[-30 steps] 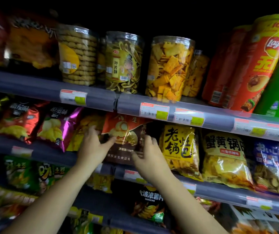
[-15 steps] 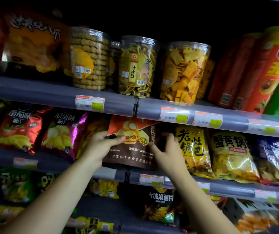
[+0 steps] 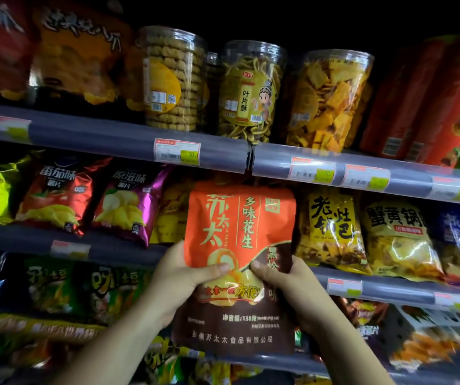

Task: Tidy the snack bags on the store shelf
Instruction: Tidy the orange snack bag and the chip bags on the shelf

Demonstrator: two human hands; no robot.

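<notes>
Your left hand [image 3: 184, 282] and right hand [image 3: 287, 290] pinch the orange peanut bag [image 3: 240, 226] at mid-height, thumbs on its front. The bag is upright, held out before the middle shelf rail [image 3: 376, 284], not yet seated. Neighbours look roughly lined up. Room is tight: upper rail [image 3: 139, 140] just above, yellow bag [image 3: 331, 232] just beside; the slot itself is hidden.

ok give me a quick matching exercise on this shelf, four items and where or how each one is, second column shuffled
Items
1. orange and brown bag
2. purple bag
3. jar with cartoon label
4. red canister

Places
a. top shelf, see-through
b. top shelf, opaque, right side
c. gripped by left hand and right hand
d. second shelf, left of both hands

Pairs: 1-c, 2-d, 3-a, 4-b
</notes>
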